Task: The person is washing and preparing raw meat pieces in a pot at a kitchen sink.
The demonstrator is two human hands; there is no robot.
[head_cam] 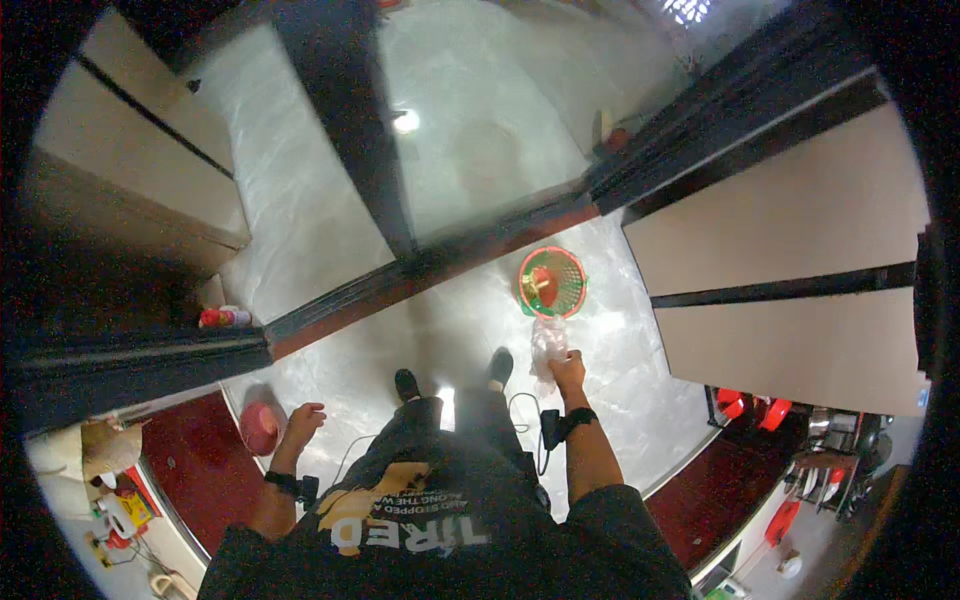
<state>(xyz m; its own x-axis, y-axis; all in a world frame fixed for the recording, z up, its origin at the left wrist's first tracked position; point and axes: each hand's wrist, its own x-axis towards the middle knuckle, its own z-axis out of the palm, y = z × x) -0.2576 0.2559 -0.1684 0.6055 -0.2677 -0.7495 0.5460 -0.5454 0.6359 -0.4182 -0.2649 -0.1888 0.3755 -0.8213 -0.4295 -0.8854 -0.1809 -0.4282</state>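
My right hand (569,370) is closed on a crumpled, translucent plastic bag (550,341), held out in front of me. Just beyond the bag stands a round lattice plastic basket (581,281) with a red rim and green sides; red, yellow and green items lie inside it. In this view the bag's far end meets the basket's near rim; whether they touch cannot be told. My left hand (304,424) hangs at the left with its fingers apart and holds nothing. Near it on the floor is a pink round container (259,429), partly behind my left forearm.
A dark door track (450,259) crosses the tiled floor beyond my feet, with a dark-framed glass door. Pale cabinet doors (787,330) stand at the right. A red and white can (223,317) is by the left door frame. Dark red cabinet fronts flank me, below counters with kitchenware.
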